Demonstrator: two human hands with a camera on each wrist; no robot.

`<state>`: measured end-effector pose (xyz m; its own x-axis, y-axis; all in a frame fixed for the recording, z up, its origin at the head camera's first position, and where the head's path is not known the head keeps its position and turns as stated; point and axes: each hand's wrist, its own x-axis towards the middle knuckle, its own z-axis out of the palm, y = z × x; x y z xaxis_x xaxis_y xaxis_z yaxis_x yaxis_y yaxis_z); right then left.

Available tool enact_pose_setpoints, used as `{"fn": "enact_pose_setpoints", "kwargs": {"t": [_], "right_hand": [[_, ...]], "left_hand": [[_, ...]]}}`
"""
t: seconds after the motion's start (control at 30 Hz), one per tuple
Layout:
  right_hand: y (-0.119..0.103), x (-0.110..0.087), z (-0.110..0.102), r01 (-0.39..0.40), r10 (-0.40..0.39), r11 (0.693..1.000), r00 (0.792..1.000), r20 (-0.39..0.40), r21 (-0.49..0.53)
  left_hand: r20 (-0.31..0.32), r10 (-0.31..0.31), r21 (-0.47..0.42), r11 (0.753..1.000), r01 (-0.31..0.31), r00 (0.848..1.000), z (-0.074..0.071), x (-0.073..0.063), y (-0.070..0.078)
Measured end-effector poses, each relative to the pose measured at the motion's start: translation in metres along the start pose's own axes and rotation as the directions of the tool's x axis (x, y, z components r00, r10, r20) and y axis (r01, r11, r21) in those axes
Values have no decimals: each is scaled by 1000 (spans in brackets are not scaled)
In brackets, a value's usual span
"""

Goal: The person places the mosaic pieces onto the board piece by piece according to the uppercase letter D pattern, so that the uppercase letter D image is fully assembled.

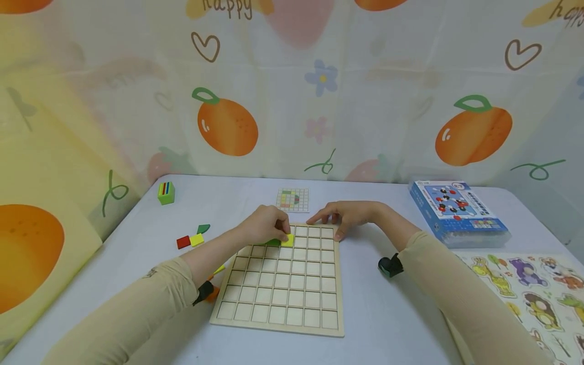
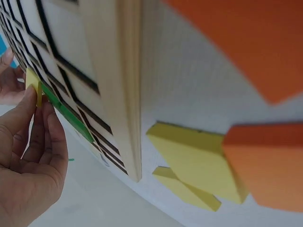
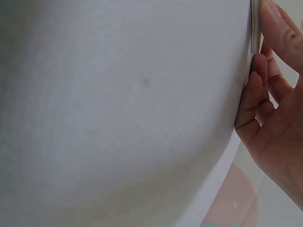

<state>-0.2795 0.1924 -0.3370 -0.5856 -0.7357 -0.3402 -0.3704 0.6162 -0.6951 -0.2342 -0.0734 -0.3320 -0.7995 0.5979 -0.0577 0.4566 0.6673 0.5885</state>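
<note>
A wooden grid board (image 1: 276,330) lies on the table in front of me. My left hand (image 1: 266,225) pinches a yellow square tile (image 1: 289,240) between thumb and fingers over the board's far rows. In the left wrist view, this yellow tile (image 2: 32,79) stands tilted beside green pieces (image 2: 73,119) set along the grid. My right hand (image 1: 353,215) holds the board's far right corner, thumb at the side edge and index finger at the far edge. The right wrist view shows the thumb (image 3: 283,35) against the board's edge and the other fingers bent low by the table.
A small patterned grid card (image 1: 293,199) lies beyond the board. Red (image 1: 183,242), yellow (image 1: 197,240) and green (image 1: 203,229) pieces lie to the left. Yellow (image 2: 199,161) and orange (image 2: 270,161) blocks sit by the board's left edge. A blue box (image 1: 458,213) and an animal sticker sheet (image 1: 524,289) are at right.
</note>
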Motion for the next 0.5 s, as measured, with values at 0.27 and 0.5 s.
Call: {"fn": "enact_pose_setpoints", "kwargs": {"t": [0.27, 0.5], "right_hand": [[1, 0, 0, 9, -9, 1000, 1000, 2, -3], [2, 0, 0, 25, -25, 1000, 1000, 6, 10]], "left_hand": [[5, 6, -2, 1000, -6, 1000, 2, 2, -3], [9, 9, 49, 999, -10, 1000, 3, 2, -5]]}}
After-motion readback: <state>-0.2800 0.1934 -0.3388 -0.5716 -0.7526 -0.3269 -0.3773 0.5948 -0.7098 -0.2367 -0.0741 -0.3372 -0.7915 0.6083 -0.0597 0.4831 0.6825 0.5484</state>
